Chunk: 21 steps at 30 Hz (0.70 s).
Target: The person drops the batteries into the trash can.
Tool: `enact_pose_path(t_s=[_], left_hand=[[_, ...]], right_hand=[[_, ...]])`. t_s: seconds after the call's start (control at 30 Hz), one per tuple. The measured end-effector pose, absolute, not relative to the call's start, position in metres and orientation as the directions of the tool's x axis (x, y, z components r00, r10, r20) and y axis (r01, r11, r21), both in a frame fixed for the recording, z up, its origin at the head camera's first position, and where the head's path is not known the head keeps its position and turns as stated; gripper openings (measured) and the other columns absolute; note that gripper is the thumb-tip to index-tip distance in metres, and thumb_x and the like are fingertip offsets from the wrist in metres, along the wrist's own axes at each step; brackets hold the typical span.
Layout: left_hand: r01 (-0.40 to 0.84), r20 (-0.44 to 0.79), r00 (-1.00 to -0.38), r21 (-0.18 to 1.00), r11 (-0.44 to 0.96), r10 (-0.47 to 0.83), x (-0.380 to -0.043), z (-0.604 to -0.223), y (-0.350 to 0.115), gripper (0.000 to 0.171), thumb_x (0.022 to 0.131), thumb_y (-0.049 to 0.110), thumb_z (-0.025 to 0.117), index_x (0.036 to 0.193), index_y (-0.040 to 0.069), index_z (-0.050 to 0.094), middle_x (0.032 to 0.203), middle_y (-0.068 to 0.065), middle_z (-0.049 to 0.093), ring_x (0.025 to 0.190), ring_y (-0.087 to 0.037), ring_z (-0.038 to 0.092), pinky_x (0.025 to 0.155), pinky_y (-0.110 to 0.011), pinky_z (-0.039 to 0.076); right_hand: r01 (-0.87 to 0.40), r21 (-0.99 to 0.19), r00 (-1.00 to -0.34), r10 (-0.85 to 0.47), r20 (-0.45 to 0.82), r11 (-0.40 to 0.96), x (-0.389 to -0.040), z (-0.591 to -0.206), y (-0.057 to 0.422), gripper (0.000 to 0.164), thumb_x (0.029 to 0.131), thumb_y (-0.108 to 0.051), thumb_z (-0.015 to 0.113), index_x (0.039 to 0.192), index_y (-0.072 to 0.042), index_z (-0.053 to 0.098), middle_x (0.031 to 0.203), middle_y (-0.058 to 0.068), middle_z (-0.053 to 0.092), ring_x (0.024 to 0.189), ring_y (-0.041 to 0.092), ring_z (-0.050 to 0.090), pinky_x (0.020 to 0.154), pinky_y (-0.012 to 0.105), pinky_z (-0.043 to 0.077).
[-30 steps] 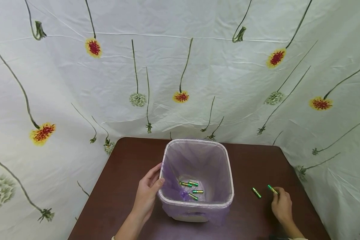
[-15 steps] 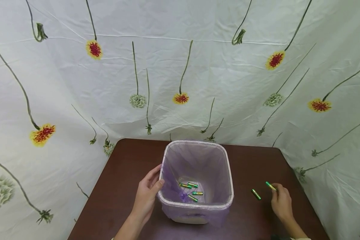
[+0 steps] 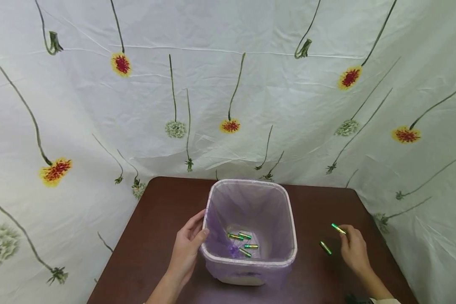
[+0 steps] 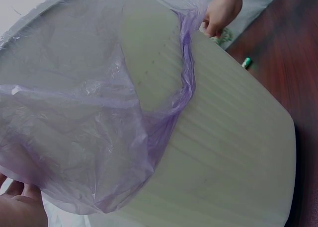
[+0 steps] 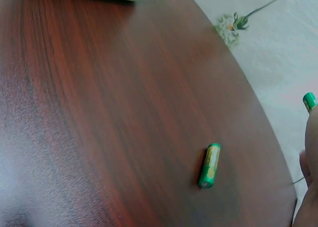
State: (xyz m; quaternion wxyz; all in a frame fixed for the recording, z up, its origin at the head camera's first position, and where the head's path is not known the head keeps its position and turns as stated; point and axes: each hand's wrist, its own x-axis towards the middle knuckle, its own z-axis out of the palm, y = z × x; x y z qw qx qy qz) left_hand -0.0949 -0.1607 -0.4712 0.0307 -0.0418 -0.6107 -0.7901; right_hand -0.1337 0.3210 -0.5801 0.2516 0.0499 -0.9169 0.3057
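Note:
A pale trash bin with a thin purple bag folded over its rim stands mid-table. My left hand grips the bin's left rim, thumb on the near side and fingers around the outside. Several green-and-gold batteries lie on the bin's floor. To the right of the bin, my right hand pinches a battery above the table, its green end poking out past the fingers. Another battery lies on the tabletop, just left of that hand.
The dark reddish-brown table has rounded back corners. Behind it and along both sides hangs a white cloth printed with flowers. A dark band shows at my right wrist, beside a pale sleeve.
My right hand has lifted slightly and moved a little up and left with its battery. The left hand, the bin and the loose battery stay where they were.

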Motion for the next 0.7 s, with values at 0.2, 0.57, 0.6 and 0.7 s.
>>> enact_pose_path(t_s=[0.2, 0.57, 0.6, 0.7], left_hand=[[0.092, 0.094, -0.996, 0.963, -0.254, -0.007, -0.095, -0.474, -0.160, 0.054, 0.098, -0.005, 0.059, 0.150, -0.005, 0.047, 0.151, -0.023, 0.048, 0.135, -0.018, 0.052, 0.101, -0.025, 0.048], [0.096, 0.099, -0.995, 0.960, -0.261, -0.004, -0.094, -0.472, -0.160, 0.054, 0.098, -0.006, 0.059, 0.150, -0.006, 0.046, 0.150, -0.025, 0.049, 0.133, -0.018, 0.054, 0.100, -0.025, 0.048], [0.095, 0.097, -0.995, 0.961, -0.261, -0.004, -0.094, -0.472, -0.160, 0.054, 0.098, -0.006, 0.059, 0.150, -0.006, 0.046, 0.150, -0.025, 0.049, 0.133, -0.019, 0.054, 0.100, -0.025, 0.049], [0.095, 0.098, -0.995, 0.960, -0.262, -0.003, -0.095, -0.472, -0.160, 0.054, 0.098, -0.006, 0.059, 0.150, -0.006, 0.046, 0.150, -0.025, 0.049, 0.133, -0.018, 0.054, 0.100, -0.025, 0.049]], right_hand=[[-0.300, -0.520, -0.851, 0.022, 0.525, 0.800, -0.141, -0.568, 0.317, 0.020, 0.094, 0.014, 0.061, 0.111, 0.005, 0.063, 0.084, 0.010, 0.054, 0.072, 0.016, 0.043, 0.057, 0.033, 0.037], [-0.377, -0.476, -0.832, -0.064, 0.552, 0.795, -0.148, -0.544, 0.310, 0.022, 0.093, 0.016, 0.062, 0.112, 0.005, 0.063, 0.092, 0.014, 0.058, 0.073, 0.016, 0.046, 0.058, 0.034, 0.039], [-0.386, -0.469, -0.826, -0.072, 0.559, 0.794, -0.149, -0.542, 0.309, 0.023, 0.093, 0.016, 0.062, 0.113, 0.006, 0.063, 0.093, 0.014, 0.058, 0.074, 0.017, 0.047, 0.058, 0.034, 0.039], [-0.398, -0.465, -0.824, -0.085, 0.561, 0.791, -0.150, -0.533, 0.306, 0.022, 0.094, 0.016, 0.062, 0.113, 0.005, 0.063, 0.093, 0.014, 0.057, 0.073, 0.016, 0.045, 0.058, 0.034, 0.039]])
